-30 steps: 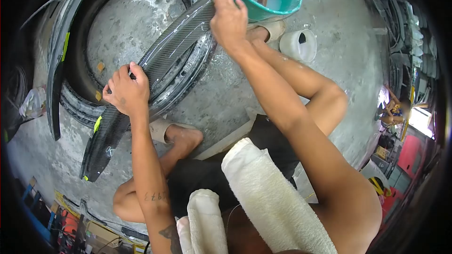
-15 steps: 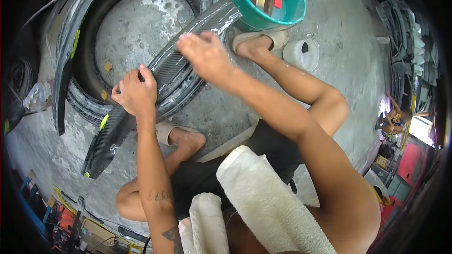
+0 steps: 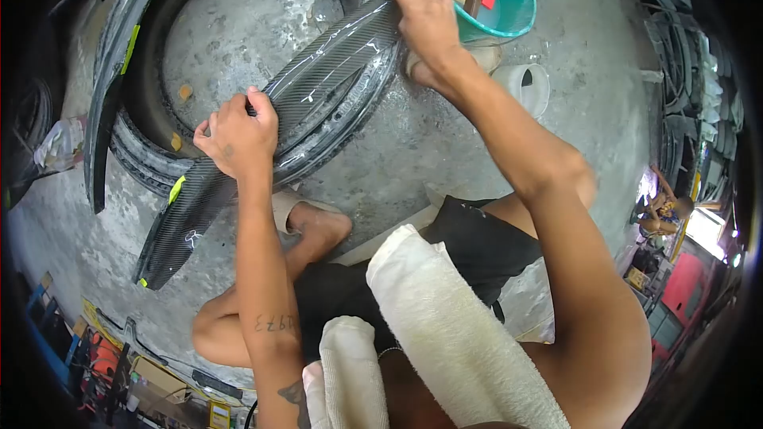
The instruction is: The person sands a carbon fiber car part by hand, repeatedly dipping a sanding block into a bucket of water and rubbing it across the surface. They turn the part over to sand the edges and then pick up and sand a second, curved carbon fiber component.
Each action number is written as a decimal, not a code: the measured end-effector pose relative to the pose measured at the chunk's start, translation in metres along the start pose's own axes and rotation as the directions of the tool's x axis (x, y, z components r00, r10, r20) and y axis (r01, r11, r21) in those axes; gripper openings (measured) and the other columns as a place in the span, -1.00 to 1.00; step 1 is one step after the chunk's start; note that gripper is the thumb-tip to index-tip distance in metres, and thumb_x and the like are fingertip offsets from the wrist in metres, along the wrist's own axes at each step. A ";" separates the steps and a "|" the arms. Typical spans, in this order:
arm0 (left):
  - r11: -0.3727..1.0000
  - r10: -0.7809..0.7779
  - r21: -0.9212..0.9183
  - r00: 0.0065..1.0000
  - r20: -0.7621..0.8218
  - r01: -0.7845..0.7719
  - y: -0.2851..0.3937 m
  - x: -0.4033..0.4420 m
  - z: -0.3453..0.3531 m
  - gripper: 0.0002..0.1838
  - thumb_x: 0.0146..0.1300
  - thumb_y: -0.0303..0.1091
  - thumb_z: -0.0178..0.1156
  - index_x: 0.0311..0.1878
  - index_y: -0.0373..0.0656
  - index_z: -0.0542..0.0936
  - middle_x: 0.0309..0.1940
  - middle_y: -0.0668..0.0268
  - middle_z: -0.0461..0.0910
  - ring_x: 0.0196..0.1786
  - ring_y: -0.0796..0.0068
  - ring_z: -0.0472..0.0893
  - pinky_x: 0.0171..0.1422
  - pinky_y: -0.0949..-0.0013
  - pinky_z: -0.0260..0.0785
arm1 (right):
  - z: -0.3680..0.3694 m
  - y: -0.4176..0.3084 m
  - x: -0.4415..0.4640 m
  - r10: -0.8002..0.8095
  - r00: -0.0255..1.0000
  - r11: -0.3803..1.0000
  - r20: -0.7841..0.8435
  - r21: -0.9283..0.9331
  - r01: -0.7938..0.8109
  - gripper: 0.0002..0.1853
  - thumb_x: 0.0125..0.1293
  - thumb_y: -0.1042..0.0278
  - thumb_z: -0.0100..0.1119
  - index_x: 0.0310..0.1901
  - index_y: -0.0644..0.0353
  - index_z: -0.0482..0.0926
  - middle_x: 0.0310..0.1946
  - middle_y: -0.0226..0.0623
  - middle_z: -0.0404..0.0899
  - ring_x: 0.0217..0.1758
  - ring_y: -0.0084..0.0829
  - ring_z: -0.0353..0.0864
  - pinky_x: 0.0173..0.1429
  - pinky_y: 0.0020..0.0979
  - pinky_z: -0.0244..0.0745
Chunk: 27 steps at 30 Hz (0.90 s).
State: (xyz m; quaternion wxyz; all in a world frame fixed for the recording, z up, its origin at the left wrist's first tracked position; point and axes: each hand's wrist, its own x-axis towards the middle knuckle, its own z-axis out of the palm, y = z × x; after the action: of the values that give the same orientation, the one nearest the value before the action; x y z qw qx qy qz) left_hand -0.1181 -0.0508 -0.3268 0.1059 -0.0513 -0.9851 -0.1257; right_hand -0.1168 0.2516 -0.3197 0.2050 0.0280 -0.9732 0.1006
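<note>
A long, glossy carbon-fibre panel (image 3: pixel 322 71) lies slanted across a tire (image 3: pixel 131 151), with green tape near its lower part. My left hand (image 3: pixel 242 129) grips the panel around its middle, fingers curled over the far edge and thumb raised. At the panel's upper right end is my right hand (image 3: pixel 425 16), its fingers bent over the end; what lies beneath them is hidden. A second dark curved strip (image 3: pixel 103 123) with green tape leans on the tire's left side.
A teal basin (image 3: pixel 520 4) with water, blocks and a red piece stands at the top, near a white bucket (image 3: pixel 526 89). Curved parts (image 3: pixel 675 71) hang at the right, above another person (image 3: pixel 661 210). Tools and boxes (image 3: pixel 155 385) lie at the lower left.
My right hand moved from the upper end down to the panel's middle, then back up to the end. My left hand keeps its hold. The view has shifted slightly.
</note>
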 end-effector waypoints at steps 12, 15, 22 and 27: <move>0.999 -0.010 0.031 1.000 0.018 0.010 -0.001 -0.003 0.000 -0.60 0.39 -0.04 0.12 -0.35 -0.10 0.78 -0.34 0.28 0.78 -0.17 0.32 0.70 0.33 0.08 0.21 | 0.014 -0.014 -0.013 -0.046 0.999 0.987 0.019 -0.151 0.048 -0.65 0.18 0.59 0.08 0.03 0.15 0.55 0.05 -0.17 0.65 0.16 -0.18 0.62 0.22 -0.02 0.43; 1.000 -0.005 0.016 1.000 -0.004 0.005 -0.001 0.001 0.001 -0.60 0.39 -0.04 0.12 -0.37 -0.10 0.77 -0.35 0.28 0.78 -0.17 0.30 0.69 0.32 0.07 0.22 | 0.013 -0.031 -0.019 -0.293 0.956 0.955 0.011 -0.030 0.294 -0.59 0.11 0.56 0.21 0.06 0.12 0.56 0.03 -0.18 0.65 0.16 -0.15 0.61 0.23 -0.03 0.43; 1.000 -0.008 0.013 1.000 -0.021 0.008 0.002 0.003 -0.001 -0.60 0.36 -0.04 0.12 -0.40 -0.09 0.77 -0.36 0.26 0.78 -0.20 0.27 0.70 0.29 0.07 0.24 | 0.003 0.008 0.002 -0.045 0.999 0.996 -0.030 0.071 0.047 -0.62 0.12 0.62 0.15 0.00 0.17 0.68 -0.10 -0.13 0.75 0.02 -0.07 0.72 0.18 -0.13 0.54; 1.000 -0.009 0.028 1.000 -0.025 0.009 -0.004 0.001 0.003 -0.60 0.35 -0.04 0.11 -0.41 -0.11 0.77 -0.34 0.22 0.78 -0.16 0.24 0.72 0.31 0.03 0.22 | -0.028 0.065 0.000 0.177 0.961 0.949 -0.210 0.295 -0.110 -0.76 0.52 0.41 0.10 0.09 0.12 0.71 -0.18 -0.15 0.78 -0.30 -0.38 0.74 -0.15 -0.35 0.63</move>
State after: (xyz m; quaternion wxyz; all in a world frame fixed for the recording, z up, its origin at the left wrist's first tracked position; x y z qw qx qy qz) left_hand -0.1203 -0.0534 -0.3305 0.1185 -0.0438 -0.9855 -0.1130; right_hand -0.1116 0.3208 -0.3063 0.3043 -0.0267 -0.9175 0.2547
